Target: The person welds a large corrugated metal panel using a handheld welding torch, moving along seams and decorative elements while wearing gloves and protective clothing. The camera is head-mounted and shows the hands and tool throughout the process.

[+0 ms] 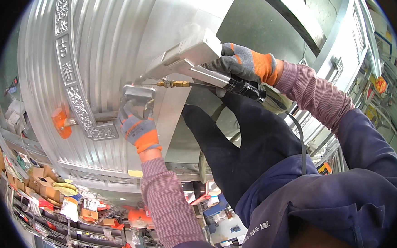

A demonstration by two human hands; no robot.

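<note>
My right hand (245, 64), in a grey and orange glove, is closed round the rear of a silver welding gun (180, 57) with a black-taped cable end. A brass fitting (173, 83) runs alongside it, and its tip meets a small metal handle with rounded corners (138, 92). My left hand (137, 125), gloved likewise, grips that handle against a large ribbed metal panel (107, 47). A small glow shows at the gun's tip. Left of my left hand lies a hammer with an orange head (61, 123), its shaft partly hidden by an embossed L-shaped strip (81, 104).
A dark cable (299, 136) hangs by my right side. To the right stands another metal panel (344, 47) with a handle. Cardboard boxes (43, 181) and loose parts crowd shelves at the lower left. A metal beam (292, 13) crosses the upper right.
</note>
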